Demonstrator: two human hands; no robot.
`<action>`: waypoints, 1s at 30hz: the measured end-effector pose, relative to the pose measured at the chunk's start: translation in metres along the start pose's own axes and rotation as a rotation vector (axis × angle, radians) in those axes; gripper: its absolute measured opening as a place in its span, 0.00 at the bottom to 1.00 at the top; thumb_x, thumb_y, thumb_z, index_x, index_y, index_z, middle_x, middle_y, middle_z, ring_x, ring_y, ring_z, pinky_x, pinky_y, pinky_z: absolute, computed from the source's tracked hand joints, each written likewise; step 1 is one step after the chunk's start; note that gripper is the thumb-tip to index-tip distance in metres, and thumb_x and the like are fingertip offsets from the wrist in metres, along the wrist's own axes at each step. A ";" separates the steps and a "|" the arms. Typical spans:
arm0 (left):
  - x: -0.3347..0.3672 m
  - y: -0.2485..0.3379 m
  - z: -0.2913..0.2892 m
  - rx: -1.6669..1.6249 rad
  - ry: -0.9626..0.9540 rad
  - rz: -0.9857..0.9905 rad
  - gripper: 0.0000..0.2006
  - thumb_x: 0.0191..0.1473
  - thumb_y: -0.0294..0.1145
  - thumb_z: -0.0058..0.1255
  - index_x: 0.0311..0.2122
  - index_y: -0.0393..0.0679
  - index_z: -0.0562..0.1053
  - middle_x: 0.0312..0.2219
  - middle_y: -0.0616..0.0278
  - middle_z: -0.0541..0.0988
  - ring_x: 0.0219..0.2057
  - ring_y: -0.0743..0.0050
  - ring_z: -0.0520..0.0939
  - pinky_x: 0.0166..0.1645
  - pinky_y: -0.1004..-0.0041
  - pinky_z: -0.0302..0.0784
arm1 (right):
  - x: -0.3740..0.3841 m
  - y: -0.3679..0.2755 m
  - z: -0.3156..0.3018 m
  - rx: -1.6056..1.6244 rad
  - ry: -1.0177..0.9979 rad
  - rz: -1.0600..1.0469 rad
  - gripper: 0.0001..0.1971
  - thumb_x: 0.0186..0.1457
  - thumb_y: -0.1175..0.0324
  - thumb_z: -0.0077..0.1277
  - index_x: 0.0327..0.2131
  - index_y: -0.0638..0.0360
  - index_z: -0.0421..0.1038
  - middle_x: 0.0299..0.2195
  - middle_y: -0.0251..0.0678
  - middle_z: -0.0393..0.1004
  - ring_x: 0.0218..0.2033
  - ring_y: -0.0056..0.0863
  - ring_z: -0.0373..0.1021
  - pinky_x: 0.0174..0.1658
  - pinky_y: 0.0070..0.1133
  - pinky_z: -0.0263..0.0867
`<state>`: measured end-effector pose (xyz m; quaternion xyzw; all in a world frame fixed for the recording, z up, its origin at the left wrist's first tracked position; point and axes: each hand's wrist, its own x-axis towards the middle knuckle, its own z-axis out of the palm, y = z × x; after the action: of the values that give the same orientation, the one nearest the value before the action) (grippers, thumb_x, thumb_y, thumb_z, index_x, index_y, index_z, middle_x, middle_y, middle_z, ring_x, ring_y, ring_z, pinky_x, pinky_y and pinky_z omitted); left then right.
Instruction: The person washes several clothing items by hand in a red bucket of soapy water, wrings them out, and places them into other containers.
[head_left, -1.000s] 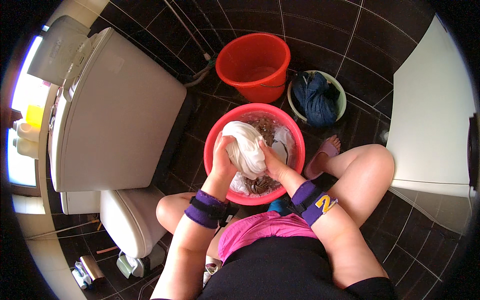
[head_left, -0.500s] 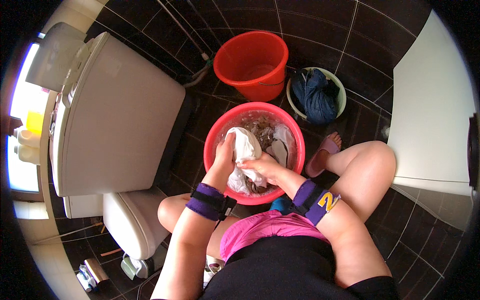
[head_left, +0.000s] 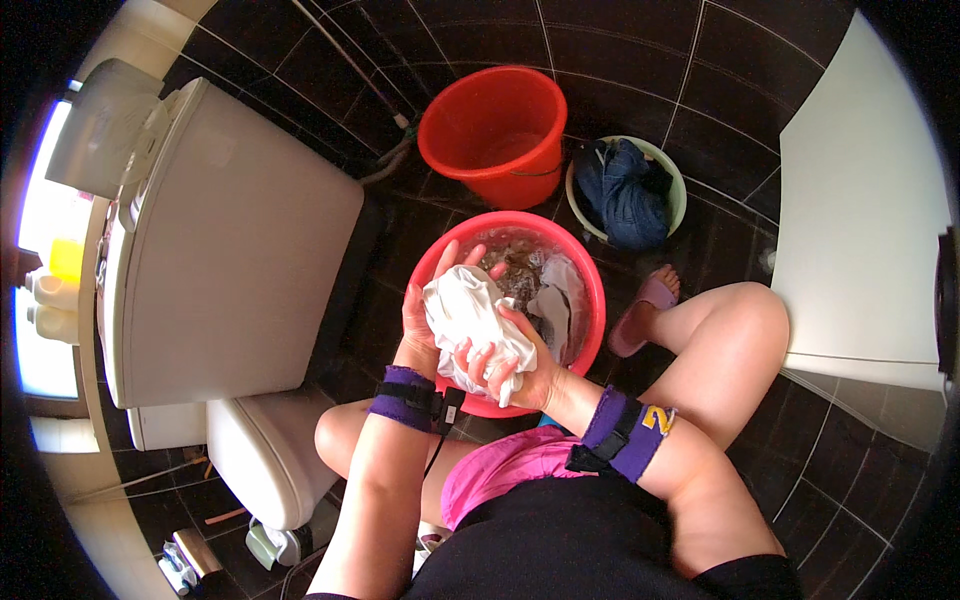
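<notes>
In the head view, the white cloth (head_left: pixel 468 306) is bunched up between the two hands, over the 7 o'clock part of the pink-red basin (head_left: pixel 597 300). Whether its underside touches what lies in the basin cannot be told.

The left hand (head_left: pixel 416 322) is at the cloth's 9 o'clock side, unclenched: the cloth lies against the palm, and the fingers stretch up past its 12 o'clock edge, somewhat apart. The right hand (head_left: pixel 532 372) grasps the cloth from 4 o'clock, its fingers curled across the lower face and its thumb along the 2 o'clock edge. A purple band circles each forearm near the wrist, the one on the right bearing a yellow mark.

Inside the basin, wet-looking brown fabric (head_left: pixel 519 262) shows at 12 o'clock, and a greyish-white piece (head_left: pixel 562 302) lies toward 3 o'clock.

Taking the cloth as the centre of the dial, a red bucket (head_left: pixel 515 186) stands at 12 o'clock, just beyond the basin. Between 1 and 2 o'clock is a pale green tub (head_left: pixel 681 205) with dark blue fabric (head_left: pixel 636 205) heaped in it. At 3 o'clock, near the basin, is a foot in a pink slipper (head_left: pixel 634 327). A large pale boxy unit (head_left: pixel 235 240) stands toward 10 o'clock, and a white, smooth-sided cabinet (head_left: pixel 860 230) fills the side between 2 and 3 o'clock, well apart from the hands
</notes>
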<state>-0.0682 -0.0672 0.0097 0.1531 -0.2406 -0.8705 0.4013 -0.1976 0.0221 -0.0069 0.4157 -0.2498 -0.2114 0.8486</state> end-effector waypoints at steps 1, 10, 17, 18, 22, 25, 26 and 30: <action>-0.003 0.008 -0.010 0.005 0.002 0.003 0.39 0.42 0.57 0.56 0.56 0.45 0.62 0.54 0.52 0.65 0.54 0.46 0.67 0.56 0.54 0.65 | 0.001 0.002 0.001 0.000 -0.001 0.006 0.34 0.46 0.58 0.58 0.54 0.57 0.54 0.41 0.37 0.61 0.35 0.24 0.64 0.24 0.15 0.66; 0.012 0.032 0.002 0.398 0.324 -0.233 0.10 0.51 0.35 0.51 0.35 0.41 0.72 0.30 0.60 0.77 0.32 0.71 0.78 0.39 0.71 0.75 | -0.013 -0.010 0.022 -0.691 0.258 0.015 0.30 0.51 0.53 0.55 0.50 0.61 0.56 0.37 0.38 0.63 0.31 0.21 0.65 0.17 0.10 0.60; 0.029 0.042 0.028 0.789 0.455 -0.407 0.06 0.47 0.32 0.56 0.25 0.43 0.71 0.18 0.66 0.74 0.19 0.76 0.75 0.24 0.75 0.71 | 0.005 -0.001 0.042 -1.572 0.762 -0.142 0.14 0.49 0.59 0.57 0.36 0.55 0.70 0.27 0.32 0.72 0.21 0.15 0.65 0.13 0.11 0.55; 0.030 0.039 0.023 0.953 0.492 -0.380 0.07 0.47 0.32 0.56 0.25 0.43 0.72 0.18 0.66 0.74 0.18 0.76 0.75 0.24 0.75 0.71 | 0.005 -0.001 0.043 -1.667 0.814 -0.150 0.13 0.47 0.60 0.59 0.34 0.56 0.72 0.27 0.32 0.74 0.24 0.18 0.68 0.19 0.18 0.61; 0.036 0.016 0.018 1.485 0.522 -0.340 0.07 0.41 0.32 0.57 0.24 0.40 0.74 0.19 0.59 0.76 0.19 0.72 0.76 0.26 0.72 0.72 | 0.017 -0.028 0.013 -2.005 0.945 -0.386 0.19 0.44 0.61 0.59 0.39 0.61 0.71 0.29 0.35 0.74 0.29 0.24 0.70 0.29 0.20 0.64; 0.031 0.007 0.008 1.706 0.510 -0.359 0.08 0.38 0.32 0.56 0.24 0.39 0.76 0.18 0.52 0.77 0.21 0.64 0.78 0.30 0.68 0.74 | 0.021 -0.018 0.011 -2.008 1.199 -0.420 0.24 0.37 0.59 0.60 0.37 0.66 0.72 0.33 0.40 0.75 0.36 0.27 0.70 0.40 0.23 0.66; 0.027 0.004 -0.001 1.821 0.490 -0.364 0.08 0.39 0.33 0.55 0.25 0.39 0.76 0.20 0.50 0.77 0.23 0.59 0.79 0.32 0.66 0.75 | 0.024 -0.026 -0.001 -2.009 1.196 -0.409 0.24 0.37 0.59 0.60 0.37 0.66 0.72 0.33 0.40 0.75 0.36 0.27 0.70 0.40 0.23 0.66; 0.030 -0.024 -0.009 1.983 0.456 -0.463 0.12 0.41 0.35 0.53 0.30 0.38 0.76 0.27 0.43 0.78 0.33 0.47 0.80 0.40 0.62 0.75 | 0.014 -0.041 -0.018 -2.122 1.179 -0.510 0.27 0.37 0.56 0.60 0.38 0.68 0.72 0.36 0.45 0.75 0.39 0.32 0.72 0.42 0.24 0.66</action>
<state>-0.0978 -0.0797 -0.0132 0.6169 -0.7308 -0.2886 -0.0452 -0.1820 0.0022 -0.0464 -0.4080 0.5522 -0.2488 0.6832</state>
